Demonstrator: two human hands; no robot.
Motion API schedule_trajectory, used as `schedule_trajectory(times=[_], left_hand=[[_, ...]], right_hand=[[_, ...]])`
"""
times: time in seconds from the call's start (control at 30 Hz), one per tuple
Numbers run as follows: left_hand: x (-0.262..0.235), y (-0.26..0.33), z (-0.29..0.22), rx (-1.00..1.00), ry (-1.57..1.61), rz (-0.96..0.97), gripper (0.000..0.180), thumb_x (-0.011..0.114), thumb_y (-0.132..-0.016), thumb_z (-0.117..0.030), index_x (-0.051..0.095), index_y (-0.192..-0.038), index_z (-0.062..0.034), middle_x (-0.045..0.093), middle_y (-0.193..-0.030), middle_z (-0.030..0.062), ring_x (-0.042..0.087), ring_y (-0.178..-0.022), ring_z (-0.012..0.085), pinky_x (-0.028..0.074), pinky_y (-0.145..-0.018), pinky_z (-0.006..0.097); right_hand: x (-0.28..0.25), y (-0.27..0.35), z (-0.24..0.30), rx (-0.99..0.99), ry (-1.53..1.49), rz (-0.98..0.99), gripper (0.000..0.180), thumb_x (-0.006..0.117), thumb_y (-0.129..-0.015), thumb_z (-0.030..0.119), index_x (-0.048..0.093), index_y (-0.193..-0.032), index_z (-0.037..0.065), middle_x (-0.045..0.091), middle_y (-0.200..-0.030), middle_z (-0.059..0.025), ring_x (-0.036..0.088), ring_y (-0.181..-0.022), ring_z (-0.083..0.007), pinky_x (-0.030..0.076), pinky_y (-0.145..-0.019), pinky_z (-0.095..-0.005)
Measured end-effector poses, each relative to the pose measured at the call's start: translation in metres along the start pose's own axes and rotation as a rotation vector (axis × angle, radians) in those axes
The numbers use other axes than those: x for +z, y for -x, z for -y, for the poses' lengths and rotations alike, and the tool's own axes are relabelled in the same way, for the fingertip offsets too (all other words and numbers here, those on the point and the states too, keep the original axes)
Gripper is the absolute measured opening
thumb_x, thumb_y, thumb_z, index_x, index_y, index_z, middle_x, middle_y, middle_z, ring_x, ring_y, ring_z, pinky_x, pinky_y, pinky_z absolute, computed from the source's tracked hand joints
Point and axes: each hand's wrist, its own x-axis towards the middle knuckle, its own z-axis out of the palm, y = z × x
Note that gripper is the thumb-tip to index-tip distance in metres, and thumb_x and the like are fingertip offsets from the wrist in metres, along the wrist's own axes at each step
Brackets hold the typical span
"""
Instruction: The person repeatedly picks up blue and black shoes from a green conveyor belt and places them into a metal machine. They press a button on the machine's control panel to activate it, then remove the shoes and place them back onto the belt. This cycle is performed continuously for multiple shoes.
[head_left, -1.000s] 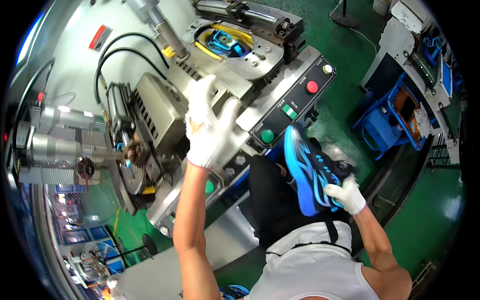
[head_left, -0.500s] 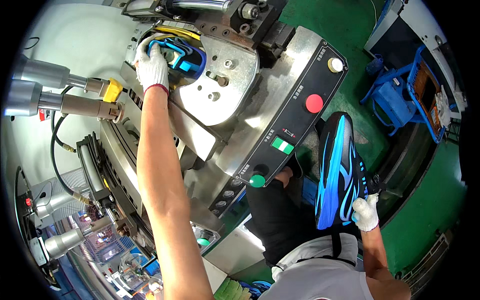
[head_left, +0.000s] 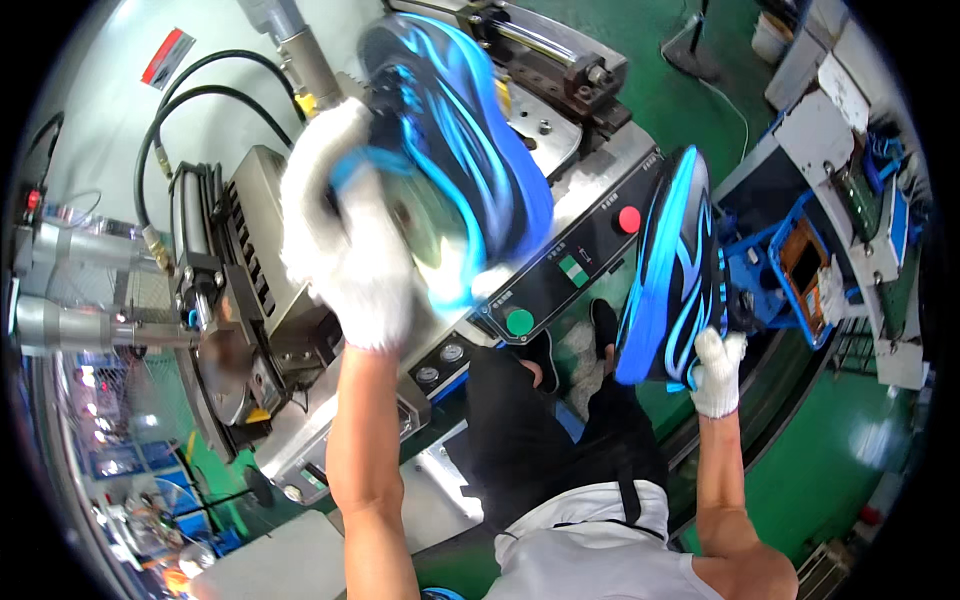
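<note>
My left hand (head_left: 365, 240), in a white knit glove, is closed on a black and blue sneaker (head_left: 455, 130) at its collar. This shoe hangs over the machine, toe toward the far side, and is partly blurred by motion. Inside its opening something pale shows, too smeared to make out. To the right, my gloved right hand (head_left: 718, 375) grips the heel end of a second black and blue sneaker (head_left: 672, 275). That one stands toe up beside the control panel, its side with bright blue streaks toward me.
Below the left shoe runs the machine's black control panel (head_left: 600, 225) with a red button (head_left: 628, 220) and a green button (head_left: 519, 321). Metal cylinders and black hoses (head_left: 150, 165) crowd the left. A blue stool (head_left: 785, 265) stands at the right on green floor.
My left hand has come up out of the machine's recess, now with a sneaker in its grip. The right hand still holds its shoe, a little farther up in the picture.
</note>
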Motion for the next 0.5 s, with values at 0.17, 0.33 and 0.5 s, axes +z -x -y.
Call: schedule_trajectory(times=[0.17, 0.33, 0.5], left_hand=[[-0.103, 0.120, -0.050, -0.092, 0.429, 0.626, 0.028, 0.071, -0.080, 0.002, 0.071, -0.107, -0.0037, 0.071, -0.116, 0.0210, 0.070, -0.111, 0.0411, 0.054, -0.102, 0.053], [-0.166, 0.243, -0.078, -0.486, 0.429, 0.898, 0.047, 0.064, -0.067, 0.006, 0.073, -0.112, -0.0061, 0.067, -0.115, 0.0191, 0.067, -0.109, 0.0438, 0.056, -0.096, 0.048], [-0.184, 0.274, -0.070, -0.476, 0.502, 0.986, 0.045, 0.069, -0.077, 0.005, 0.071, -0.119, -0.0110, 0.065, -0.121, 0.0164, 0.066, -0.117, 0.0411, 0.055, -0.101, 0.047]], right_hand=[[0.091, -0.092, 0.085, -0.221, 0.470, 0.166, 0.061, 0.085, -0.087, 0.017, 0.061, -0.140, -0.001, 0.072, -0.122, -0.0101, 0.066, -0.107, -0.0144, 0.055, -0.093, -0.0327], [0.258, -0.208, 0.141, -0.368, 0.762, 0.532, 0.063, 0.085, -0.085, 0.043, 0.071, -0.123, -0.006, 0.077, -0.110, -0.0138, 0.071, -0.096, -0.0186, 0.057, -0.086, -0.0340], [0.378, -0.301, 0.118, -0.219, 1.004, 0.737, 0.067, 0.088, -0.078, 0.049, 0.075, -0.113, -0.006, 0.077, -0.099, -0.0138, 0.071, -0.090, -0.0204, 0.057, -0.085, -0.0372]])
